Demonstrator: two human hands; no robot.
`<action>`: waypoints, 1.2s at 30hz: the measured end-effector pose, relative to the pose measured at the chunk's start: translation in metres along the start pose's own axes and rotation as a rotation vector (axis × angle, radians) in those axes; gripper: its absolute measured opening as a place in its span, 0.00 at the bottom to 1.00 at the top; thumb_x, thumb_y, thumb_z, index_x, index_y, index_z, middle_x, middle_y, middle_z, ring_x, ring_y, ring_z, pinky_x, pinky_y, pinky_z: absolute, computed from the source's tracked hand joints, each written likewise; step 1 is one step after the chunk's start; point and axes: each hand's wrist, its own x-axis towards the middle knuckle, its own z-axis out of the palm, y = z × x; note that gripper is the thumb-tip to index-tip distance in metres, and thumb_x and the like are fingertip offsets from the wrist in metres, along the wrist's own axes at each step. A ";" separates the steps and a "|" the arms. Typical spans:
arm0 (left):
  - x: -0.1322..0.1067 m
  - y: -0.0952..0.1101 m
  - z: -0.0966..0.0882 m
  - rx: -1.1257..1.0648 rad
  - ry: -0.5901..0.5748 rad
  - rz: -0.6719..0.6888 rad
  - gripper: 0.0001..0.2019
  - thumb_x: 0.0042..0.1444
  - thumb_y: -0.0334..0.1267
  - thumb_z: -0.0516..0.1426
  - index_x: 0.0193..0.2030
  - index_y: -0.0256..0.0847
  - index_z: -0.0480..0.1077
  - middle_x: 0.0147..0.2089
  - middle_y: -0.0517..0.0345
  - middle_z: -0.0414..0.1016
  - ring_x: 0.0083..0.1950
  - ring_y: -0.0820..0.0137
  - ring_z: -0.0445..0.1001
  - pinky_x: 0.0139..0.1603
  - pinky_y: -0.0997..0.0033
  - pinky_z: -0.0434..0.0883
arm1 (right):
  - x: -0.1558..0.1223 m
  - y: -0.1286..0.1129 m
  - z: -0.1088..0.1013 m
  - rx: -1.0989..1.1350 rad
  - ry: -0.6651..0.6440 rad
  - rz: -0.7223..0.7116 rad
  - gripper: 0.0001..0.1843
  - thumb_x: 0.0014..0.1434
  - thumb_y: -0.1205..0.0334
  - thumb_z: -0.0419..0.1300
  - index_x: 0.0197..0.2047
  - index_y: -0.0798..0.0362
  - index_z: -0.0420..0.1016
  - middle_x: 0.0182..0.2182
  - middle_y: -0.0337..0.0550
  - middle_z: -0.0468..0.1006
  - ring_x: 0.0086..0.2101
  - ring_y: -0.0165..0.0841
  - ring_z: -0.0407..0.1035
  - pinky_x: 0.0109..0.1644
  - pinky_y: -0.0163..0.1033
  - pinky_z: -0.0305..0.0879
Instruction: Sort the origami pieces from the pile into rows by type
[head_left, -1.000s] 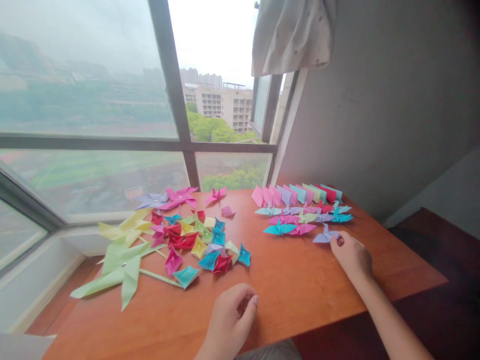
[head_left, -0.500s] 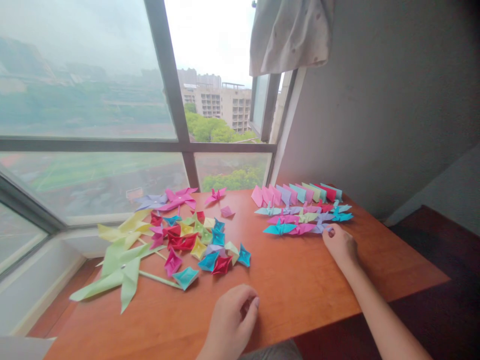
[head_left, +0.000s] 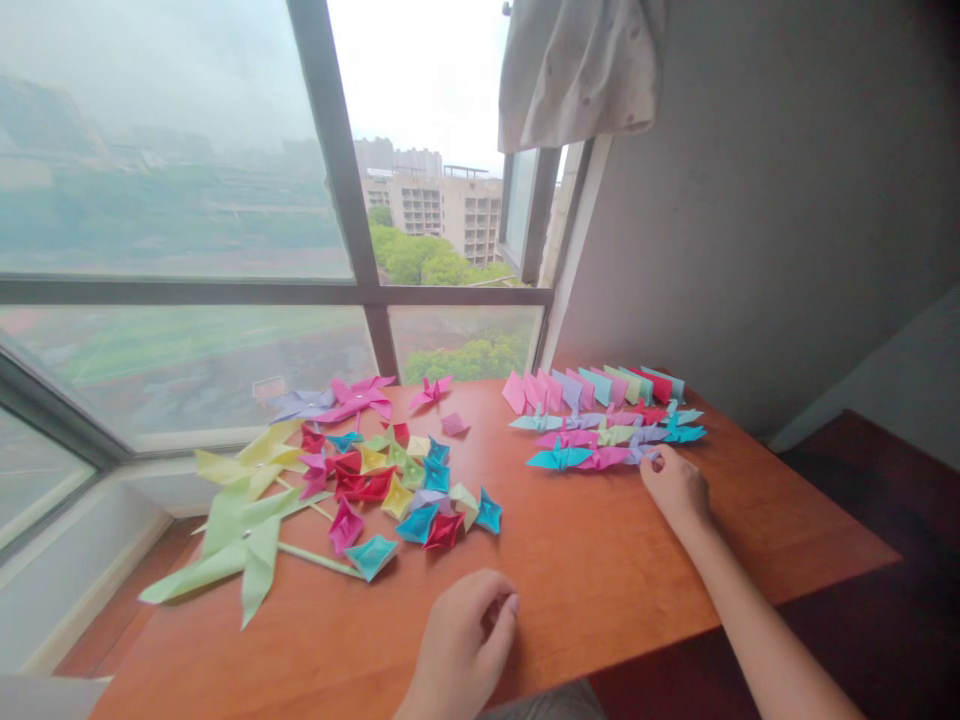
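Note:
At the right end of the front row of folded paper cranes, my right hand pinches the lavender paper crane by its near end. The fingertips cover part of that crane. Beside it to the left stand a magenta crane and a blue crane. My left hand rests near the table's front edge with its fingers curled in, and nothing shows in it. Small folded paper boats in many colours lie in a cluster beyond my left hand.
Paper pinwheels, among them a large green one and a yellow one, lie along the left of the wooden table. Upright folded papers line the back right. A window borders the far side; a grey wall rises at right.
My right hand has shifted slightly to the left along with the end of the lavender crane. My left hand has stayed where it was.

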 end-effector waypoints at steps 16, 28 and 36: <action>0.001 0.004 -0.002 -0.119 0.031 -0.058 0.09 0.59 0.34 0.53 0.29 0.40 0.70 0.26 0.58 0.71 0.29 0.70 0.68 0.29 0.75 0.60 | -0.034 -0.023 -0.022 0.216 0.179 -0.052 0.18 0.59 0.53 0.53 0.47 0.53 0.74 0.32 0.46 0.81 0.31 0.38 0.72 0.32 0.37 0.56; 0.035 0.015 -0.050 -0.310 0.041 -0.106 0.12 0.61 0.42 0.54 0.34 0.38 0.74 0.30 0.56 0.74 0.32 0.69 0.68 0.32 0.75 0.63 | -0.096 -0.112 -0.010 0.540 -0.068 -0.389 0.15 0.64 0.53 0.51 0.38 0.50 0.75 0.30 0.41 0.80 0.29 0.33 0.73 0.34 0.35 0.64; 0.011 0.001 -0.043 -0.295 0.070 -0.097 0.14 0.63 0.45 0.53 0.32 0.39 0.72 0.30 0.55 0.74 0.33 0.68 0.71 0.34 0.75 0.66 | -0.044 -0.035 -0.010 0.293 0.162 0.010 0.18 0.59 0.47 0.55 0.44 0.52 0.71 0.30 0.43 0.80 0.28 0.36 0.71 0.29 0.35 0.53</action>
